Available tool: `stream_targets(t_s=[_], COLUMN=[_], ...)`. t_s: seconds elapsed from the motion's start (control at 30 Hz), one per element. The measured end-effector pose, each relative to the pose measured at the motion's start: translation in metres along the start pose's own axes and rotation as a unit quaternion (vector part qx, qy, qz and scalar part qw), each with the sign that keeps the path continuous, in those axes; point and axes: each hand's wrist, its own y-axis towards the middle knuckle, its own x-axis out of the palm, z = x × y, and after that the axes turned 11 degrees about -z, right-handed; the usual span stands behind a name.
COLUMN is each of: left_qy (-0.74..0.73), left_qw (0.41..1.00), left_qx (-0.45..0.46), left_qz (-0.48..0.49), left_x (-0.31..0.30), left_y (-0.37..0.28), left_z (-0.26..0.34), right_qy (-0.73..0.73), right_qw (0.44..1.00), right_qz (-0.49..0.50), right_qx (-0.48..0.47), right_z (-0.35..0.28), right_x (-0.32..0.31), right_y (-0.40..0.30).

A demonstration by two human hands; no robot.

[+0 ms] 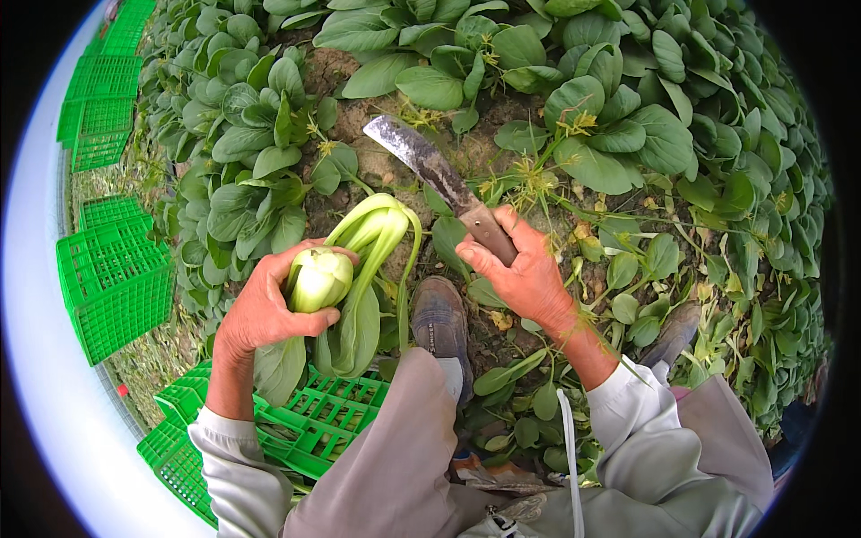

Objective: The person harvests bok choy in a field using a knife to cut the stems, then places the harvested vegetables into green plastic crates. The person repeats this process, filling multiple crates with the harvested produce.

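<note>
My left hand point(279, 296) is closed around a head of bok choy point(321, 279), its pale cut base facing up and its leaves hanging downward. Some outer stalks point(377, 228) bend away from the head and droop beside it. In my right hand point(514, 269) is the wooden handle of a curved knife point(434, 165); its stained blade points up and left, over the soil and apart from the bok choy. My thumb lies along the handle.
Rows of growing bok choy point(599, 128) stand ahead and on both sides. Green plastic crates point(121, 289) line the left edge, and another crate point(316, 430) lies by my left knee. Loose leaves point(511, 376) and yellow-flowered weeds point(538, 185) cover soil near my shoes point(440, 323).
</note>
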Motion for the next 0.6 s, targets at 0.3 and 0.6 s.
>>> stream_targets(t_s=[0.3,0.6], left_qy=[-0.195,-0.132], left_qw=[0.970,0.974], left_qx=[0.106,0.181], left_qz=[-0.097,0.038], left_x=[0.040,0.059], left_y=[0.027,0.004], left_z=[0.054,0.122], right_qy=[0.209,0.003], right_qw=[0.976,0.988], right_qz=[0.009,0.108], right_qx=[-0.064,-0.108], right_z=[-0.073,-0.126], right_x=[-0.069,-0.091], right_y=[-0.017,-0.059])
